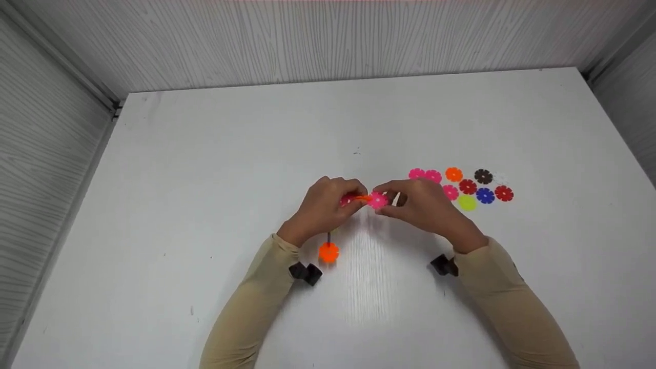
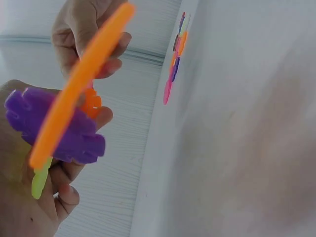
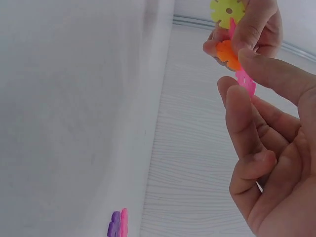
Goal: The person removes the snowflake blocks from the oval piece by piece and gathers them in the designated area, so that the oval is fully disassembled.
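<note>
Over the middle of the table, my left hand [image 1: 325,205] pinches a chain of notched plastic flower discs joined edge to edge. My right hand [image 1: 423,205] holds a pink disc [image 1: 378,200] between thumb and fingers, right at the edge of an orange disc [image 3: 227,54] in the left fingers. Another pink disc [image 3: 231,29] and a yellow disc [image 3: 222,17] come before that orange one. The chain's other end hangs below the left wrist, where a purple disc [image 2: 81,140] and a second orange disc [image 1: 329,252] show. Part of the chain is hidden by the left hand.
Several loose flower discs lie flat beyond the right hand, among them a black disc [image 1: 483,177], a blue disc [image 1: 485,196] and a yellow-green disc [image 1: 467,203]. White panels with a wood grain, such as the back panel [image 1: 307,41], border the white table [image 1: 230,143].
</note>
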Tool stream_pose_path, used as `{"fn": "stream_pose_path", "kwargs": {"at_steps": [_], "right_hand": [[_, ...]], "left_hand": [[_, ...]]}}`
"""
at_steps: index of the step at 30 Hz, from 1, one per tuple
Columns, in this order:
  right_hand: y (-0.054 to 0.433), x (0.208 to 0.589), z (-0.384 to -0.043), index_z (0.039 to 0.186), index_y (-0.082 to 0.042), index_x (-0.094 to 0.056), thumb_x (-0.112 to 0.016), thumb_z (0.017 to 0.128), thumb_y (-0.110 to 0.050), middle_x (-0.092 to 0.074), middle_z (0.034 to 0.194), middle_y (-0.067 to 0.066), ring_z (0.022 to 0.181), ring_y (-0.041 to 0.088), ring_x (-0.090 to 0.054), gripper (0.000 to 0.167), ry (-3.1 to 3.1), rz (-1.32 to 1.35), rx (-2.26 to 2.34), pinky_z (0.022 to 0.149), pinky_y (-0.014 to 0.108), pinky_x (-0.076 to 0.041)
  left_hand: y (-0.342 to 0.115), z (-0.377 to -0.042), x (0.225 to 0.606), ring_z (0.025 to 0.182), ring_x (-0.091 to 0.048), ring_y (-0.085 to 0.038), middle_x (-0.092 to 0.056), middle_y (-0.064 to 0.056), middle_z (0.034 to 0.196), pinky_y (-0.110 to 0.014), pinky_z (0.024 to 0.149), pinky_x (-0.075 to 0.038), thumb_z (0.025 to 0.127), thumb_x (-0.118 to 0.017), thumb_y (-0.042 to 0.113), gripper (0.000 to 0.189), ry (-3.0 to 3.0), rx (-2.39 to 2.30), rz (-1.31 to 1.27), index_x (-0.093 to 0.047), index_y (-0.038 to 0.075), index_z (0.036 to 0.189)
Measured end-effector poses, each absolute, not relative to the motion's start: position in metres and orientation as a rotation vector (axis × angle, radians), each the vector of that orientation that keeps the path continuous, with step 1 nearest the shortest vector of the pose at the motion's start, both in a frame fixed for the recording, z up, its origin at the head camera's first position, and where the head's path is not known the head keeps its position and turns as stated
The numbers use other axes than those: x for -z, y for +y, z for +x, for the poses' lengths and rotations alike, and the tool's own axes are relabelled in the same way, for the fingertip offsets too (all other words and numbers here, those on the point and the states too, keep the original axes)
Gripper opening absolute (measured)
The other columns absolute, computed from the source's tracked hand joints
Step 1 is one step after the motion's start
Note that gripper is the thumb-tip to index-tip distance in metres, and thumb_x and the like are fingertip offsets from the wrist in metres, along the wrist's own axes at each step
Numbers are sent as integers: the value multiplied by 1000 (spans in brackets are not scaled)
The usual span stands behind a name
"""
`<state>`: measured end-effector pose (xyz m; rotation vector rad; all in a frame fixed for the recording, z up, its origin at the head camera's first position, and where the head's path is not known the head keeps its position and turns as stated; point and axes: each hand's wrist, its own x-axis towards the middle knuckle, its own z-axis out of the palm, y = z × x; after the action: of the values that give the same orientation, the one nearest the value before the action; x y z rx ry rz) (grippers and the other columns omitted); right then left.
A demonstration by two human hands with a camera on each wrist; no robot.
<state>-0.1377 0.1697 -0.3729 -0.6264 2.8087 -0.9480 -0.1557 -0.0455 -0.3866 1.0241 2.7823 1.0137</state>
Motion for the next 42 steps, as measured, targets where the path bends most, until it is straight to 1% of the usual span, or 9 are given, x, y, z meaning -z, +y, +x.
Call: {"fn": "stream_pose_path", "kwargs": {"at_steps": [4, 7, 13, 18, 22, 28, 36, 39, 42], "right_hand": [[180, 371, -142, 116, -10, -70, -77, 82, -19, -72, 88, 8, 70, 18, -63, 36, 2876, -576, 966, 61, 25, -48], [195, 371, -146, 116, -9, -70, -77, 82, -17, -71, 86, 9, 69, 18, -61, 35, 2916, -493, 1044, 57, 23, -45], [212, 369, -152, 121, -10, -66, -75, 84, -17, -67, 89, 9, 69, 23, -63, 38, 2815, -342, 1175, 55, 19, -46], [213, 372, -155, 125, -13, -63, -73, 86, -21, -64, 91, 9, 74, 27, -65, 41, 2748, -286, 1165, 58, 19, -48], [213, 373, -156, 127, -14, -61, -72, 87, -22, -62, 91, 9, 76, 27, -66, 42, 2742, -246, 1153, 60, 19, -49], [212, 376, -159, 130, -14, -58, -69, 89, -23, -61, 91, 10, 78, 26, -66, 44, 2708, -198, 1133, 62, 20, -49], [213, 382, -161, 131, -12, -57, -67, 91, -20, -60, 90, 9, 79, 25, -65, 43, 2681, -214, 1148, 64, 19, -48], [213, 383, -162, 131, -10, -57, -68, 90, -17, -60, 92, 10, 81, 24, -63, 43, 2695, -244, 1133, 64, 19, -48], [213, 384, -162, 130, -10, -58, -69, 89, -15, -61, 93, 10, 84, 23, -58, 42, 2697, -273, 1127, 64, 19, -48]], "left_hand": [[-53, -161, 388, 71, -57, -19, -72, -3, 86, -28, 69, -35, 94, -62, 18, 16, 2813, -1046, 1069, -74, 13, 103], [-60, -164, 387, 67, -52, -18, -69, -4, 82, -27, 68, -33, 95, -60, 16, 18, 2833, -1077, 1020, -75, 15, 104], [-63, -166, 388, 82, -58, -16, -71, 2, 104, -30, 76, -47, 96, -58, 22, 21, 2724, -1060, 829, -72, 23, 111], [-65, -167, 392, 91, -62, -15, -70, 8, 113, -32, 78, -50, 97, -57, 30, 22, 2673, -1023, 740, -71, 29, 114], [-67, -169, 395, 90, -60, -14, -69, 8, 112, -30, 78, -48, 97, -58, 30, 22, 2639, -1068, 716, -71, 28, 114], [-69, -169, 396, 84, -54, -17, -63, -3, 99, -28, 72, -45, 96, -58, 21, 25, 2574, -1033, 754, -69, 27, 118], [-72, -173, 399, 102, -51, -18, -57, -1, 121, -32, 85, -48, 90, -56, 13, 41, 2405, -1099, 642, -56, 23, 131], [-72, -174, 401, 93, -50, -17, -56, -3, 114, -28, 76, -47, 90, -52, 10, 45, 2349, -1134, 603, -52, 22, 133], [-72, -174, 401, 70, -48, -17, -55, -4, 106, -26, 60, -43, 91, -51, 10, 44, 2300, -1166, 552, -50, 22, 134]]}}
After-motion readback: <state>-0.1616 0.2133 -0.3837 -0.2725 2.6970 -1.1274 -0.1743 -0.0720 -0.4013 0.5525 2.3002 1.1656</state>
